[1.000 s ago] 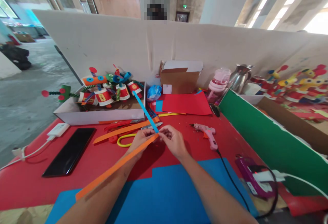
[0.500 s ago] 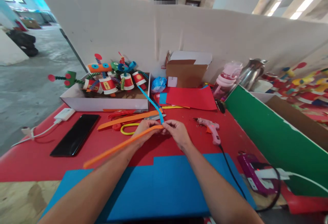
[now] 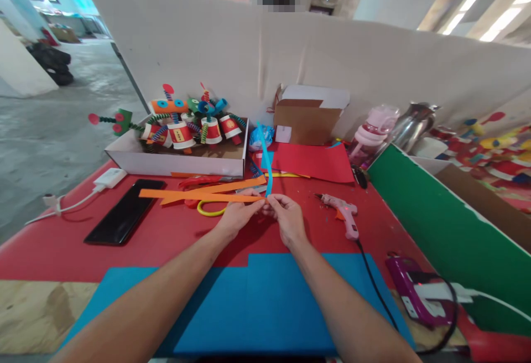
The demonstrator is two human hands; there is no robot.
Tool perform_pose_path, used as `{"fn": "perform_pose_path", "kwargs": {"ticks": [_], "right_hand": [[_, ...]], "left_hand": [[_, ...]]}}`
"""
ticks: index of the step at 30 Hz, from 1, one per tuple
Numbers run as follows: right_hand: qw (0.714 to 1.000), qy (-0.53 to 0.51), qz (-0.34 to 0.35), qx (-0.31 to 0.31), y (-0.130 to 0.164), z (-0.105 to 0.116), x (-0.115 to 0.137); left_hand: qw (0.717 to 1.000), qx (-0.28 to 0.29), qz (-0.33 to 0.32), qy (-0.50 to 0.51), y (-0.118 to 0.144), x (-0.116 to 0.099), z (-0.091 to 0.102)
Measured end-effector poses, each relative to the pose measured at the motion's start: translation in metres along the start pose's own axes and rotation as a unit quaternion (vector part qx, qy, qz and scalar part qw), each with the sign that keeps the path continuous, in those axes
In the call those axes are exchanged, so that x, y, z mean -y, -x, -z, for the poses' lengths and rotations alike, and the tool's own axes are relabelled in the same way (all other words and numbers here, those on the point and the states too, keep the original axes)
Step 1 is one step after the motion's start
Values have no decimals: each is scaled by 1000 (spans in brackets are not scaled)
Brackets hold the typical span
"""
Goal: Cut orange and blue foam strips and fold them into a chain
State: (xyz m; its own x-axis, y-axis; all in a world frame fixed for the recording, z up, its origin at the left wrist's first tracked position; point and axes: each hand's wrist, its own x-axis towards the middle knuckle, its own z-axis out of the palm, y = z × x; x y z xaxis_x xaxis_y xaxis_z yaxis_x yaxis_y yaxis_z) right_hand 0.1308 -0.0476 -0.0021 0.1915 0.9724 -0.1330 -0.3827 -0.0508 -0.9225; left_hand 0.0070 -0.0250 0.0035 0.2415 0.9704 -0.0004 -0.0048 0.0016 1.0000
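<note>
My left hand (image 3: 237,213) pinches an orange paper strip (image 3: 194,195) near its right end; the rest of it stretches left over the phone's top corner. Fingertip to fingertip with it, my right hand (image 3: 289,218) is closed on the lower end of a light blue paper strip (image 3: 264,155), which rises away from me. The two strips meet at a corner between my fingers, where their ends are partly hidden. Behind my left hand lie another orange strip (image 3: 240,186) and scissors with a yellow handle (image 3: 207,208). A pink glue gun (image 3: 342,212) rests to the right.
Paper-cup figures (image 3: 181,135) fill a white box (image 3: 178,164) at back left. A black phone (image 3: 120,213) lies left, blue sheets (image 3: 257,307) in front, red paper (image 3: 313,162) behind. On the right are a green box (image 3: 448,213), a purple power strip (image 3: 415,291) and a pink bottle (image 3: 371,133).
The orange strip has swung up from slanting toward me to nearly level. The blue strip has turned more upright. My hands stay together, and the view has shifted slightly.
</note>
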Motion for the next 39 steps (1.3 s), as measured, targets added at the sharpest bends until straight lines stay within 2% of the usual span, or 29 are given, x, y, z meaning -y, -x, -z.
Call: {"fn": "perform_pose_path", "kwargs": {"ticks": [5, 11, 20, 23, 33, 39], "right_hand": [[998, -33, -49, 27, -3, 4, 2], [994, -30, -92, 57, -5, 9, 5], [997, -12, -71, 27, -6, 9, 1], [997, -15, -69, 29, -6, 9, 0], [995, -33, -79, 47, -3, 9, 4], [996, -11, -81, 45, -4, 11, 3]], "left_hand": [[1000, 3, 17, 22, -1, -1, 1], [1000, -8, -9, -5, -2, 1, 3], [1000, 13, -12, -5, 1, 0, 2], [999, 6, -6, -37, 2, -1, 2], [999, 10, -5, -34, 4, -10, 1], [998, 6, -20, -64, 2, -7, 2]]}}
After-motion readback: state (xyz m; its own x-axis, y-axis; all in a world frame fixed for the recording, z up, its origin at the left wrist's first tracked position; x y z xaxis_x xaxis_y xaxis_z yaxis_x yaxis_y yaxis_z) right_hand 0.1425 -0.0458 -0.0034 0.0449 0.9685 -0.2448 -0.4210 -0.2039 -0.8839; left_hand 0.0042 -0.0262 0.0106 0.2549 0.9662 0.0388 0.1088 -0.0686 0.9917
